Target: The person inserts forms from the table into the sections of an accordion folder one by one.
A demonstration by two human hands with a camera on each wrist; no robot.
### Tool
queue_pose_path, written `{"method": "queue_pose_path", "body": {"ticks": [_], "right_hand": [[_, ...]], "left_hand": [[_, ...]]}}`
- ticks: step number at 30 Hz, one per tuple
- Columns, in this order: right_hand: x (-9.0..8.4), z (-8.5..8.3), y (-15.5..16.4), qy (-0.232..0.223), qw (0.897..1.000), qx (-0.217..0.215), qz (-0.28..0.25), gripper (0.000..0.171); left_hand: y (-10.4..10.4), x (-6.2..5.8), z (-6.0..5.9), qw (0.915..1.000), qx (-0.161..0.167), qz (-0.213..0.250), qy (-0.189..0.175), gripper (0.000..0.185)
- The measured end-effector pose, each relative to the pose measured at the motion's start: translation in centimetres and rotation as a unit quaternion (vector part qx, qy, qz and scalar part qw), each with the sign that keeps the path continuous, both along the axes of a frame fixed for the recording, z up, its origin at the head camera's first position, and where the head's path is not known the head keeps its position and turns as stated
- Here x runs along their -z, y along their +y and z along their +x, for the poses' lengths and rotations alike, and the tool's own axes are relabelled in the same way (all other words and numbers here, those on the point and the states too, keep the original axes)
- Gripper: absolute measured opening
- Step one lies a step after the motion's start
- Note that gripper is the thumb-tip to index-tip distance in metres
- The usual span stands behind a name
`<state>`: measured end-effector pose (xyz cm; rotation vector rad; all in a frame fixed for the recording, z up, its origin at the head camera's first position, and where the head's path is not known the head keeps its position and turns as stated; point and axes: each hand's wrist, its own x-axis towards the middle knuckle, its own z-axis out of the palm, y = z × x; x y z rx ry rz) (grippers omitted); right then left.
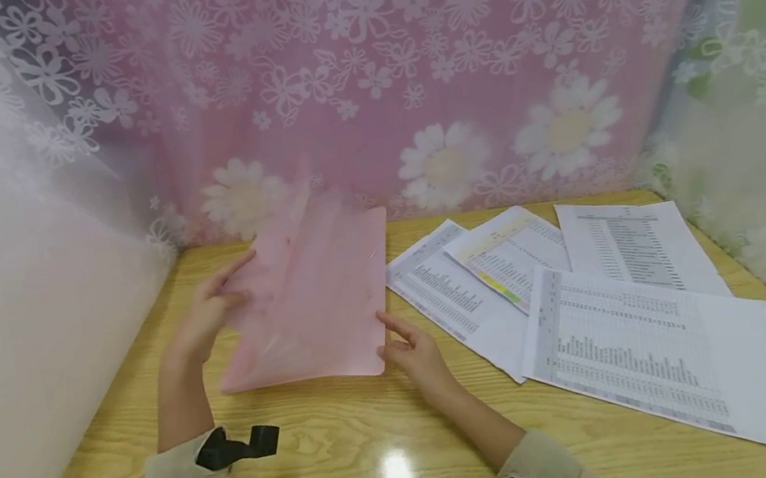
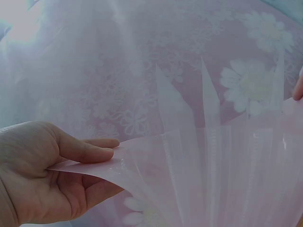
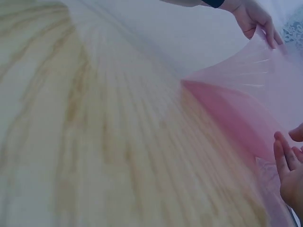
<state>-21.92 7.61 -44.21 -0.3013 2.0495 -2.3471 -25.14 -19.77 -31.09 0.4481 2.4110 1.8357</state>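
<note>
A pink folder [image 1: 341, 305] with clear plastic sleeves [image 2: 213, 165] lies at the back left of the wooden table [image 1: 345, 465]. Its left side is raised and bent, and a thin clear sheet stands up near its middle. My left hand [image 1: 203, 324] grips that raised left edge, thumb on top and fingers beneath, as the left wrist view shows. At the folder's lower right corner is my right hand [image 1: 418, 360], its fingertips right at the edge. In the right wrist view its fingers [image 3: 281, 153] are fairly straight, with the thumb apart from them.
Several printed sheets lie to the right: a large sheet [image 1: 646, 356] in front, one with a coloured strip [image 1: 507, 252], one at the back right [image 1: 634, 239], and another [image 1: 446, 296] close to the folder. A flowered curtain [image 1: 354, 66] hangs behind the table.
</note>
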Motion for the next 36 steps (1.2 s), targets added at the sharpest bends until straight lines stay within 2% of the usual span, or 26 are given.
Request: {"method": "queue_pose_path", "body": {"ticks": [7,11,18,28,33,36], "right_hand": [[0.0,-0.2,0.3,-0.021,0.995,-0.007,-0.099,0.057],[0.1,-0.2,0.2,-0.017,0.994,-0.012,-0.107,0.057],[0.2,0.0,0.1,-0.017,0.993,-0.020,-0.116,0.057],[-0.6,-0.3,0.9,-0.003,0.995,-0.018,-0.094,0.053],[-1.3,-0.5,1.4,-0.002,0.999,-0.025,-0.049,0.051],[-2.2,-0.7,2.2,0.017,0.999,-0.041,-0.010,0.048]], "left_hand": [[-1.0,0.5,-0.1,0.9946,0.008,0.099,-0.028,0.051],[-1.2,0.8,0.1,0.9905,0.007,0.133,-0.035,0.051],[-1.2,1.1,0.4,0.9879,-0.001,0.150,-0.038,0.050],[-0.3,0.7,0.1,0.9886,0.006,0.145,-0.040,0.051],[-0.2,0.8,-0.2,0.9875,0.009,0.152,-0.039,0.050],[0.1,0.9,-0.4,0.9873,0.014,0.154,-0.036,0.049]]}}
